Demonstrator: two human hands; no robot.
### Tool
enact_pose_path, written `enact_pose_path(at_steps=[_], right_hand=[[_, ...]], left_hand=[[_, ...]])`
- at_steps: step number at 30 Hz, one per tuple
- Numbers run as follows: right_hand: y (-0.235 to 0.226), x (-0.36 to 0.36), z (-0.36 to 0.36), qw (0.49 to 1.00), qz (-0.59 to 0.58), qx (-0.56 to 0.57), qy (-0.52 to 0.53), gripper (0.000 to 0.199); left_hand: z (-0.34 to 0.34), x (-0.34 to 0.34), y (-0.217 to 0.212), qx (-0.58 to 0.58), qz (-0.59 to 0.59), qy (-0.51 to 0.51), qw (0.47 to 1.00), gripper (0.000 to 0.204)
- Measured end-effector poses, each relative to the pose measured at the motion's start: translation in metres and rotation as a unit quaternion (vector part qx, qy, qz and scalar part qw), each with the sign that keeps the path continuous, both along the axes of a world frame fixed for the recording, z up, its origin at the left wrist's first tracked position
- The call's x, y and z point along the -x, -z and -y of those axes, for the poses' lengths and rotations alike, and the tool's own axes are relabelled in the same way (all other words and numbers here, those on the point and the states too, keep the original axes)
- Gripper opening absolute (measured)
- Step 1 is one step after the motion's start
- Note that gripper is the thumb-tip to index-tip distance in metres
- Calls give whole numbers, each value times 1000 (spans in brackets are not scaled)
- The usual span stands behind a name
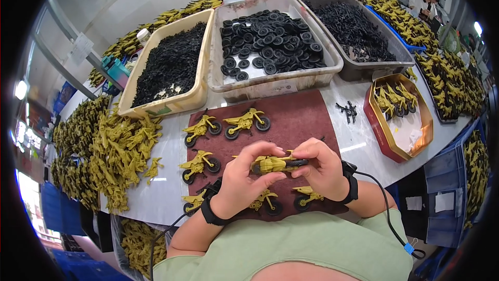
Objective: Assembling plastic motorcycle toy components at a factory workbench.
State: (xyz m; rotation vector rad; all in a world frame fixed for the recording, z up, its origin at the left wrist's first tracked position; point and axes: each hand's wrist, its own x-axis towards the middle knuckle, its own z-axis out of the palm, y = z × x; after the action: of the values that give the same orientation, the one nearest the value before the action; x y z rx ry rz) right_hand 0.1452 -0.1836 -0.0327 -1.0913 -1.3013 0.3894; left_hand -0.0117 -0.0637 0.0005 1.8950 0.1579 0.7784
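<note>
**A:** Toy motorcycle (274, 164), olive-yellow: you held it above the maroon mat (301, 117), just in front of your chest. Its long axis ran left to right, nearly level.

**B:** And which hand had which end?

**A:** Your left hand (241, 179) wrapped the left end, thumb underneath and fingers curled over the top. Your right hand (323, 169) pinched the right end, where a dark part (297, 162) sat at the fingertips. Both hands were closed on the toy; neither was nearer than the other.

**B:** What lay around you?

**A:** Finished bikes (247, 122) stood on the mat beyond and under your wrists. The tub of black wheels (270, 44) was straight ahead, well apart from both hands.
</note>
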Motion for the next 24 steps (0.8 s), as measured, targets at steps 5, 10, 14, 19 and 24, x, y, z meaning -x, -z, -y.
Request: enact_pose_path(at_steps=[5,10,14,19,24], right_hand=[[0,1,-2,998,45,-39,21,35],[-12,-1,-4,980,193,23,49,33],[-7,0,-4,959,270,14,81,32],[-1,-4,-3,987,137,76,44,31],[7,-7,-2,982,-166,64,-63,33]], left_hand=[[2,0,-3,-64,12,-36,997,27],[2,0,-4,-147,11,-61,987,30],[2,0,-2,-147,-30,-80,985,30],[-1,-2,-15,-95,-83,-85,988,33],[-6,15,-17,-129,-123,-132,975,35]])
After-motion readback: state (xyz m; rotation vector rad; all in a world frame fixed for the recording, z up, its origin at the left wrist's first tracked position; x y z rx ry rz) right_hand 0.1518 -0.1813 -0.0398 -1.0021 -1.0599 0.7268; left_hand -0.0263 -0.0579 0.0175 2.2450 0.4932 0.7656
